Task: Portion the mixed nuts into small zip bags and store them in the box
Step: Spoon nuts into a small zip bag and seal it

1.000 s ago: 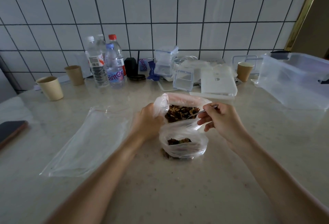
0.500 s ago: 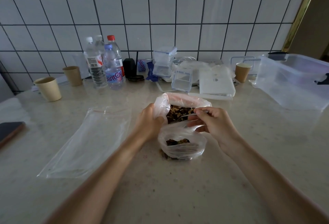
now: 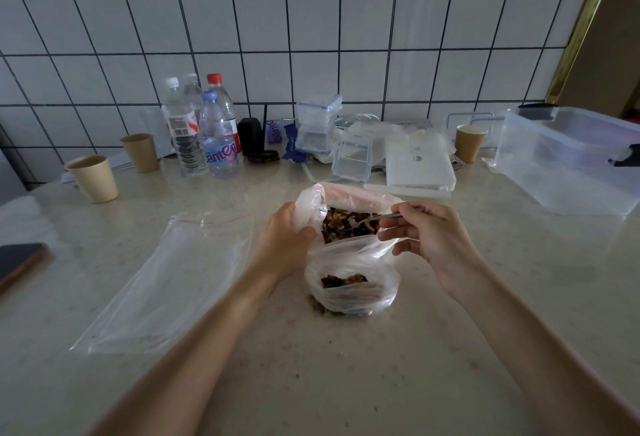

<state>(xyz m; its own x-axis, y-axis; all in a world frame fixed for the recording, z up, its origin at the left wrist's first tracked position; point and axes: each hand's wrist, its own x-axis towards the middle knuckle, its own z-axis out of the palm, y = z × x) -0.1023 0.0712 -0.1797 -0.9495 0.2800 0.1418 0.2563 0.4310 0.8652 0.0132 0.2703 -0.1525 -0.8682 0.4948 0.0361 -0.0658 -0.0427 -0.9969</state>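
Left hand (image 3: 285, 240) grips the crinkled translucent plastic nut bag (image 3: 349, 248) at its rim; right hand (image 3: 429, 240) pinches a slim metal spoon (image 3: 367, 221), handle pointing right, bowl in the nuts.

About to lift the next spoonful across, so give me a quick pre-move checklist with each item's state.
1. Spoon held by right hand: ok.
2. Spoon bowl in the nuts of the big bag: ok.
3. Left hand holding the big bag's edge open: ok.
4. Small bag mouth open below: ok, partly crumpled.
5. Spoon loaded: cannot tell.
6. Box open, at the right: ok.
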